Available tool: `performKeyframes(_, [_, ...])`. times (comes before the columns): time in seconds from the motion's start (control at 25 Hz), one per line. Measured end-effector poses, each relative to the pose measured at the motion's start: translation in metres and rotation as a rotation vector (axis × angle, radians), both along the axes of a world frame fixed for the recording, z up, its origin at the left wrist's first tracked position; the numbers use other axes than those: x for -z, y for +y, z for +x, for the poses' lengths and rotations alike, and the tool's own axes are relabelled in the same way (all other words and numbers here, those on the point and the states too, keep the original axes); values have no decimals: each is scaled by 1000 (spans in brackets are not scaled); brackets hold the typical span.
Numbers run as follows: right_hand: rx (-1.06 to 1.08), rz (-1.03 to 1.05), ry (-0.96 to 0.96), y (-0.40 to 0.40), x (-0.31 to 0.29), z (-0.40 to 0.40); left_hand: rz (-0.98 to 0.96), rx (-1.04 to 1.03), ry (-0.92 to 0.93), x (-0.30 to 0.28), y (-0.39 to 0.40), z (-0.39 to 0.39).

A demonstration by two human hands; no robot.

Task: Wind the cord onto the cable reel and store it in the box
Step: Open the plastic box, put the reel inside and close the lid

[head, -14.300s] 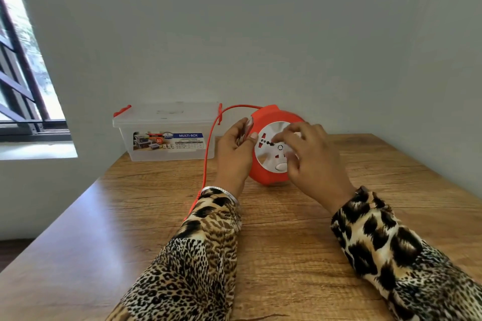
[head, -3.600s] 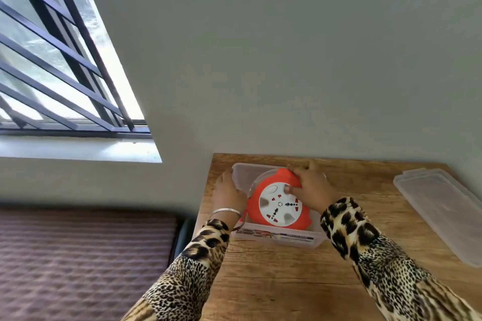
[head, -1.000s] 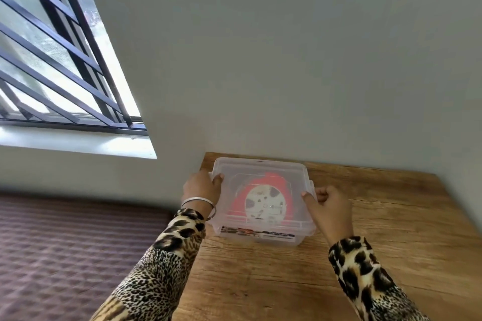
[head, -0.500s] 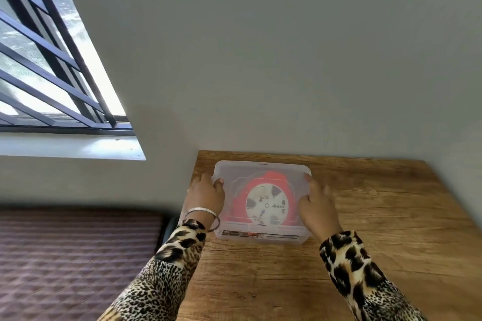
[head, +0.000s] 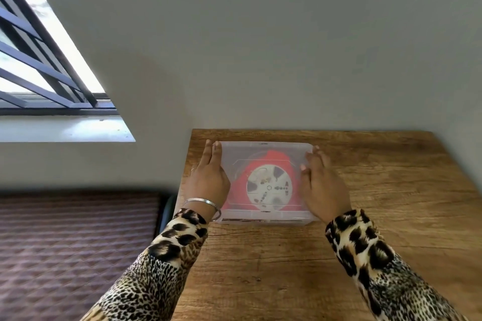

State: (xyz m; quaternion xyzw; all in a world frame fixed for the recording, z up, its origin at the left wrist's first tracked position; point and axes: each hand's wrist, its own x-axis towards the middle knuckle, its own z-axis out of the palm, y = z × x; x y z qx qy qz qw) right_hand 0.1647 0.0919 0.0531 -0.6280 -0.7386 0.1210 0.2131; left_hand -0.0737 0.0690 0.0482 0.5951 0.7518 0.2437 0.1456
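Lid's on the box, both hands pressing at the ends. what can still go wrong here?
1. The box sits at the table's left edge; the left hand is nearly over it, so a sideways push might tip it off.
2. The lid may not be latched: the right hand rests flat, and no clips show.

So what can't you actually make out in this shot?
- Head view: the box latches, covered by the left hand and right hand.
- The cord on the red cable reel: blurred by the cloudy lid.
- The box's front label: seen edge-on, unreadable.
- The table: right side cut off by the frame edge.
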Motion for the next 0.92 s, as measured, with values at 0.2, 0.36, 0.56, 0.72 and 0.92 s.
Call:
performKeyframes(0.2, [393,-299,535,6,2,4,-215,-417,-796,3,-5,-10])
performKeyframes(0.36, [391,-408,457,8,0,2,-6,-518,-589,0,-12,-4])
performKeyframes(0.56, [456,-373,587,11,3,5,97,-461,-401,-5,-14,0])
performKeyframes(0.72, [439,-201,451,8,-3,2,89,-421,-396,-5,-12,0])
performKeyframes(0.92, [363,-141,289,5,-2,-2,85,-397,-333,-8,-9,4])
